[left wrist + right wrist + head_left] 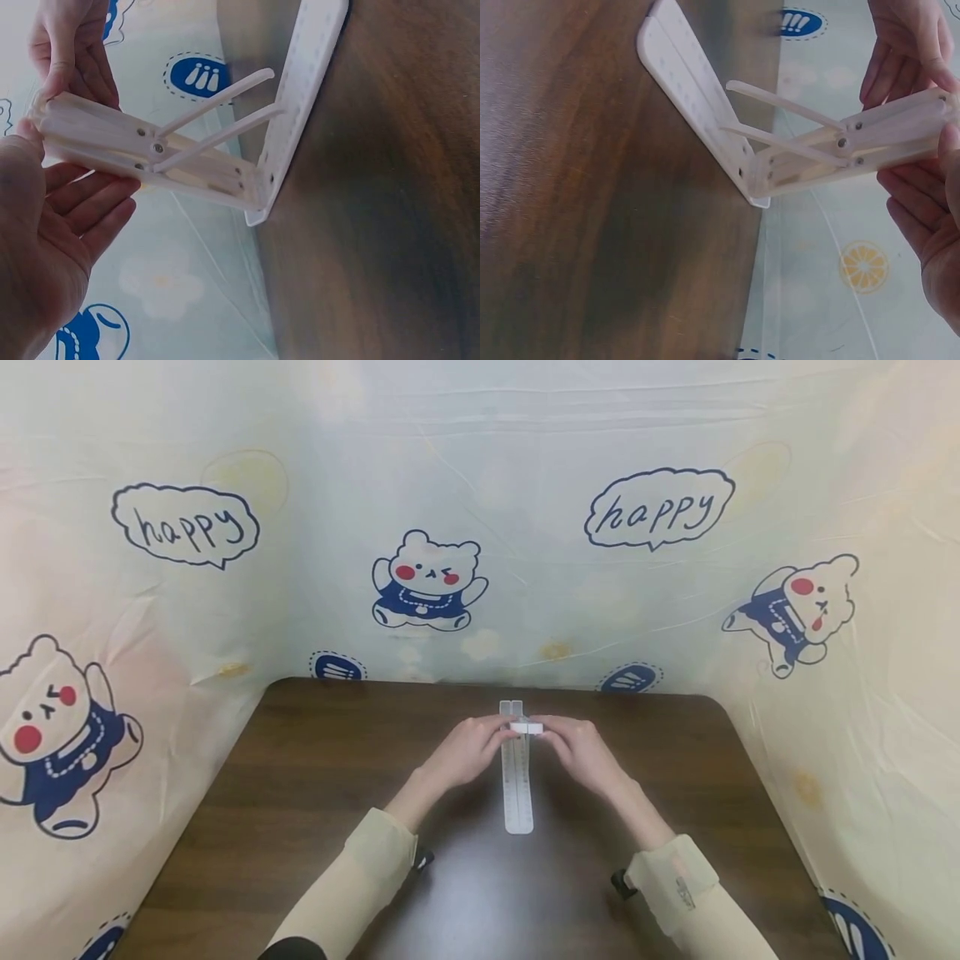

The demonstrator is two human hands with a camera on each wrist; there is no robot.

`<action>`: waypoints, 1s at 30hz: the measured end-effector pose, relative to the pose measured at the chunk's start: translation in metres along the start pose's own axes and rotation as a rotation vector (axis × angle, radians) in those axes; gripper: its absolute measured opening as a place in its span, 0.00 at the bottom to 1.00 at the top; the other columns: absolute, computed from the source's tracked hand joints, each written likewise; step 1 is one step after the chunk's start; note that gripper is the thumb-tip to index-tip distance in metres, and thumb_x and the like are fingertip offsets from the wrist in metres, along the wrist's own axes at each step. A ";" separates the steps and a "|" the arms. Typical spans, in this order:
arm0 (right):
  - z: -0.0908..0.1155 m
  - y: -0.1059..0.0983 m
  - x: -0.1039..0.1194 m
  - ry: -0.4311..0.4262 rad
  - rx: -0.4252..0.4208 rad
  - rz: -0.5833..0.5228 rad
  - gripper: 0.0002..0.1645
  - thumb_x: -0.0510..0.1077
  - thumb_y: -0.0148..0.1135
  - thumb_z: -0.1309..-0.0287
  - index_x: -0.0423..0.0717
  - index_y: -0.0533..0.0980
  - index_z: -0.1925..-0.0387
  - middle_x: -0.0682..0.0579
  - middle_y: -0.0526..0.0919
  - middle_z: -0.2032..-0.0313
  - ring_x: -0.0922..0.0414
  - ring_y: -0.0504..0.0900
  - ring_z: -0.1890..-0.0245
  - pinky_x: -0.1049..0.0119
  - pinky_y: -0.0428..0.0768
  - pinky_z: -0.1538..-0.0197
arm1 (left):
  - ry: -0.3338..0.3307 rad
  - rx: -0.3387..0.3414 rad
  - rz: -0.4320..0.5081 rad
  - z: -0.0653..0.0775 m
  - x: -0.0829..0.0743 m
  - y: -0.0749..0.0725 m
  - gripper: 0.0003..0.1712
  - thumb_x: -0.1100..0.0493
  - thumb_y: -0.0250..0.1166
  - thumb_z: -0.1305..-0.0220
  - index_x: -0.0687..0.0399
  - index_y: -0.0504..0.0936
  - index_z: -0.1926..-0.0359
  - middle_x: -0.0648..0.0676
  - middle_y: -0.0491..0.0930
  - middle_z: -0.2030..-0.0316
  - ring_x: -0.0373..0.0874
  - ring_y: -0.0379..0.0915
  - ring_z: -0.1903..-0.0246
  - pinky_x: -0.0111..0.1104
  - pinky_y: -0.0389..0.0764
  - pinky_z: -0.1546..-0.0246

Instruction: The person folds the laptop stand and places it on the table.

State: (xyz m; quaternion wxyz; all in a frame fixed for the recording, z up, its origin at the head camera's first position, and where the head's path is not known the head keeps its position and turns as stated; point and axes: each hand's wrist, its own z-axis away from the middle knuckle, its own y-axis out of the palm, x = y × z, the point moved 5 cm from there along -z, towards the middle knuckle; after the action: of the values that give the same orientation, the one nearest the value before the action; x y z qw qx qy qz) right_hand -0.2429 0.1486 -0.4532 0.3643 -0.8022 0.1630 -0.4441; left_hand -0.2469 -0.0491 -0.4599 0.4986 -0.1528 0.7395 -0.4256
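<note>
A white folding stand [517,802] is set on the dark wooden worktop [300,777], about midway between the left and right edges, with its long base [307,82] laid flat and its hinged end placed near the far edge. From that end the upper section [97,131] is raised at an angle. Two thin prop arms [221,139] are fixed by screws to the inner face of this section and are pointed toward the base; whether the base is touched by their tips cannot be told. The raised end is grasped from both sides: by the left hand [468,750] with thumb and fingers, and likewise by the right hand [581,752]. Both forearms are covered by pale sleeves [356,885] and are extended in over the worktop's near edge, and a small black device [423,859] is seen at each cuff. Beyond the far edge and along both sides, a pale cloth [525,435] is hung, printed with bears [427,581] and "happy" speech bubbles [660,510].
</note>
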 end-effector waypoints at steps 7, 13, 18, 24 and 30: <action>-0.016 -0.005 0.001 0.002 0.003 -0.014 0.16 0.39 0.65 0.22 0.40 0.87 0.39 0.40 0.92 0.41 0.41 0.92 0.40 0.44 0.88 0.34 | -0.026 -0.026 0.030 -0.011 0.003 -0.008 0.24 0.47 0.56 0.13 0.55 0.84 0.30 0.58 0.91 0.41 0.51 0.88 0.47 0.49 0.88 0.37; -0.019 -0.006 0.002 0.033 -0.013 -0.009 0.15 0.39 0.64 0.21 0.40 0.87 0.40 0.40 0.92 0.41 0.40 0.91 0.39 0.42 0.88 0.34 | -0.036 -0.058 0.068 -0.014 0.009 -0.009 0.23 0.46 0.56 0.13 0.50 0.85 0.31 0.55 0.90 0.55 0.45 0.81 0.61 0.43 0.85 0.49; -0.017 -0.002 0.002 0.066 -0.033 -0.026 0.15 0.40 0.65 0.22 0.43 0.88 0.40 0.42 0.93 0.42 0.42 0.92 0.40 0.42 0.88 0.35 | -0.023 -0.101 0.089 -0.012 0.013 -0.006 0.21 0.46 0.57 0.13 0.49 0.87 0.35 0.54 0.92 0.50 0.44 0.83 0.59 0.43 0.86 0.49; -0.014 0.007 -0.003 0.062 -0.106 -0.036 0.15 0.39 0.68 0.25 0.43 0.88 0.41 0.43 0.94 0.45 0.43 0.93 0.43 0.44 0.90 0.38 | -0.014 -0.159 0.090 -0.011 0.016 -0.003 0.20 0.47 0.58 0.14 0.50 0.88 0.36 0.55 0.93 0.44 0.47 0.87 0.56 0.47 0.90 0.44; -0.011 0.009 -0.004 0.057 -0.154 -0.041 0.14 0.38 0.71 0.27 0.42 0.89 0.43 0.42 0.94 0.46 0.43 0.94 0.45 0.45 0.90 0.38 | -0.016 -0.125 0.057 -0.010 0.022 0.007 0.25 0.45 0.53 0.12 0.54 0.85 0.33 0.58 0.90 0.39 0.56 0.89 0.39 0.53 0.87 0.34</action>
State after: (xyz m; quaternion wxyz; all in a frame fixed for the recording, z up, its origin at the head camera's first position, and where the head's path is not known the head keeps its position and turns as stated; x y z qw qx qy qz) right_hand -0.2535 0.1402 -0.4589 0.2877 -0.8179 0.1904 -0.4604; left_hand -0.2643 -0.0543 -0.4770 0.5058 -0.1662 0.7648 -0.3629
